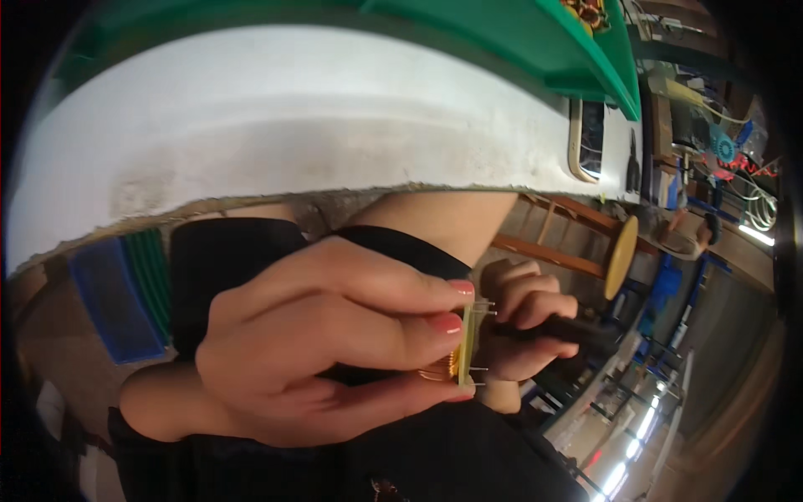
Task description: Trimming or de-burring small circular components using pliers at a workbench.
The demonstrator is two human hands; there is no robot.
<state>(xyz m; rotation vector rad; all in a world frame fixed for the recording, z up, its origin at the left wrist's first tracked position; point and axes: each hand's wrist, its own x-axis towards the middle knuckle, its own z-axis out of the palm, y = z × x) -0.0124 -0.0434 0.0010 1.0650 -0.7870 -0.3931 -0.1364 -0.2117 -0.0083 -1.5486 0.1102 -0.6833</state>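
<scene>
Close up in the middle, my left hand (335,343) pinches a small copper-wound coil (447,366) between thumb and fingertips. The coil sits against a thin yellowish base plate (467,345), held on edge, with thin metal pins sticking out to the right. Just beyond the pins, my right hand (527,314) is closed around a dark, slender tool (577,331). The tool's kind cannot be made out, and its working end is hidden or blurred near the pins. Whether it touches them I cannot tell.
A white worktable (318,151) with a chipped front edge lies ahead. On it are a green tray (502,38) with copper coils (588,12), a phone (587,140) and a dark slim tool (633,163). A wooden stool (621,258) stands right; a blue crate (117,299) is at left.
</scene>
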